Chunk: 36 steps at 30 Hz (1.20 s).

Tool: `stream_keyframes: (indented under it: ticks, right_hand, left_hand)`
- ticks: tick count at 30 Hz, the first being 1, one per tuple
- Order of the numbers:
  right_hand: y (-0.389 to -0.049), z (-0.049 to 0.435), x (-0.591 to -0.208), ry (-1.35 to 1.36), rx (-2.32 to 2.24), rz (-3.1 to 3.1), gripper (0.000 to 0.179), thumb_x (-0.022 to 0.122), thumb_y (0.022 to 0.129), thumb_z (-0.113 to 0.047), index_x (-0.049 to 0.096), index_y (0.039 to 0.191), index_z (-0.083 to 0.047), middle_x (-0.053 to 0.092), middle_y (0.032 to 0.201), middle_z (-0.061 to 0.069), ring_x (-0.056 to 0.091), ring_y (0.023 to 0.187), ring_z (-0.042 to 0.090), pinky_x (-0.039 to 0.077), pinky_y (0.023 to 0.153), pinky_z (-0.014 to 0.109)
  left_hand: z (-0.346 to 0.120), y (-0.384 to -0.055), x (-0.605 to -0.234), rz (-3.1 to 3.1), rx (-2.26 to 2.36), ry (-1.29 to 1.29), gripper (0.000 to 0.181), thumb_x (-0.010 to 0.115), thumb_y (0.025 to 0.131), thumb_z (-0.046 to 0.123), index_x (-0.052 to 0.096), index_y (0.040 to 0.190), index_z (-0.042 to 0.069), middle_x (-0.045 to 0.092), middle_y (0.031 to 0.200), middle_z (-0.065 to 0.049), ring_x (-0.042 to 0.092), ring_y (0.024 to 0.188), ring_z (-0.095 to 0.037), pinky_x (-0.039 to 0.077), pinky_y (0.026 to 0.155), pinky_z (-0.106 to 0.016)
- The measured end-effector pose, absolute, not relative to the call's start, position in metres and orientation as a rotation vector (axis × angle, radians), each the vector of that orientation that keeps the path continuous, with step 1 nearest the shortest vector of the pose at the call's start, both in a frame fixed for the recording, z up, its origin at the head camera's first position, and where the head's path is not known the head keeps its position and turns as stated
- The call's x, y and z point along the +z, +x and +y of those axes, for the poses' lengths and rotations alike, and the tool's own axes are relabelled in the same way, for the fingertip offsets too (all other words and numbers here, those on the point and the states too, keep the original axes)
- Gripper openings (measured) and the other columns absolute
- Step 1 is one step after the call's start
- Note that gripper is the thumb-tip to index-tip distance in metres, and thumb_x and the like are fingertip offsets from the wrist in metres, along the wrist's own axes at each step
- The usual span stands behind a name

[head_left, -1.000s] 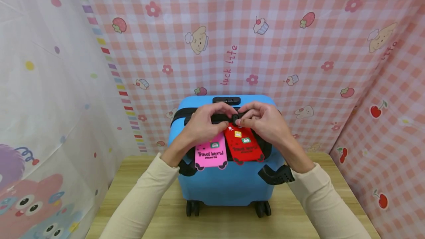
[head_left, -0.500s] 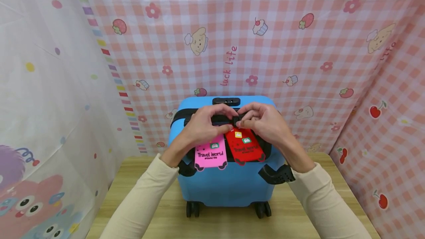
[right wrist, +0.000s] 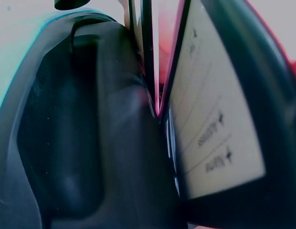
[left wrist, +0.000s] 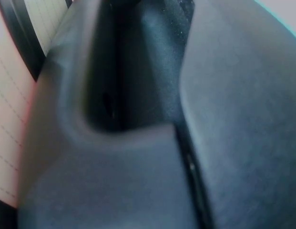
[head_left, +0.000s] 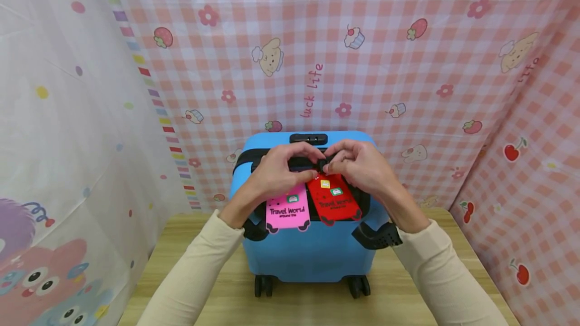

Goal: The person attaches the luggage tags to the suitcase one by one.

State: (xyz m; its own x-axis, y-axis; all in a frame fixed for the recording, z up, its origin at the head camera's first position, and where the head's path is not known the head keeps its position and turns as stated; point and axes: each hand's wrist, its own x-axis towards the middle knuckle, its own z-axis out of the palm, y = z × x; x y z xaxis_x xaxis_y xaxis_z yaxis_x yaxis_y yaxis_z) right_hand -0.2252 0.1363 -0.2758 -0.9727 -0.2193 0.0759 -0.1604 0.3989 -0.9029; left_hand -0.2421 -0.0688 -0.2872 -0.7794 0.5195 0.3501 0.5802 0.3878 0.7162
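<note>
In the head view, a red luggage tag (head_left: pixel 336 199) and a pink luggage tag (head_left: pixel 287 211) hang side by side over the black handle of a blue suitcase (head_left: pixel 308 253). My right hand (head_left: pixel 364 167) pinches the short black strap (head_left: pixel 322 164) above the red tag between thumb and fingertips. From the other side my left hand (head_left: pixel 278 171) meets it, its thumb across the red tag's top corner and its index finger curved to the strap. The right wrist view shows the tag's white writing card (right wrist: pixel 219 138) beside the handle (right wrist: pixel 124 124); the left wrist view shows the handle (left wrist: pixel 109 176) close up.
The suitcase stands on black wheels (head_left: pixel 264 284) on a wood-grain table (head_left: pixel 312 308). A black combination lock (head_left: pixel 309 139) sits on its top. A pink checked curtain (head_left: pixel 376 74) rises right behind, and a white patterned curtain (head_left: pixel 90 130) hangs on the left.
My left thumb has slid slightly right and down onto the red tag's top. The black strap end shows less between my fingertips. Suitcase and pink tag stay in place.
</note>
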Motion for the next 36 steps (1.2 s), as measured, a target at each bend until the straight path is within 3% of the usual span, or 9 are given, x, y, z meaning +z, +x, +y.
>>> stream_keyframes:
  ticks: [9,18,29,36]
  right_hand:
    - [-0.2243,0.1379,-0.2768,-0.361,-1.724,2.565,0.018,0.071,0.09,-0.013,0.064,0.1,0.001,0.068,0.072,0.003,0.045,0.054,0.013,0.041,0.052,0.027]
    - [-0.2257,0.1377,-0.2784,-0.35,-1.722,2.579,0.014,0.068,0.092,-0.016,0.067,0.1,-0.004,0.068,0.074,0.005,0.045,0.053,0.014,0.042,0.051,0.026]
    - [-0.2236,0.1441,-0.2816,-0.455,-1.702,2.512,0.019,0.058,0.098,-0.017,0.064,0.112,-0.005,0.069,0.09,0.013,0.051,0.061,0.018,0.049,0.062,0.03]
    - [-0.2229,0.1462,-0.283,-0.479,-1.69,2.502,0.022,0.06,0.096,-0.015,0.062,0.115,-0.005,0.07,0.093,0.012,0.054,0.065,0.019,0.051,0.065,0.03]
  left_hand:
    - [-0.068,-0.2434,-0.2885,-2.546,-1.362,-1.022,0.022,0.075,0.088,0.019,0.071,0.11,0.023,0.068,0.101,0.008,0.059,0.105,-0.013,0.043,0.099,-0.041]
    - [-0.0645,-0.2431,-0.2881,-2.524,-1.358,-1.003,0.023,0.077,0.087,0.022,0.071,0.109,0.019,0.069,0.099,0.006,0.061,0.101,-0.009,0.046,0.097,-0.037]
    - [-0.0641,-0.2432,-0.2865,-2.554,-1.35,-0.931,0.017,0.072,0.092,0.025,0.07,0.108,0.021,0.069,0.097,0.007,0.062,0.099,-0.009,0.047,0.095,-0.038]
    - [-0.0645,-0.243,-0.2851,-2.562,-1.389,-0.914,0.015,0.071,0.093,0.026,0.071,0.107,0.022,0.07,0.095,0.007,0.062,0.098,-0.01,0.047,0.094,-0.038]
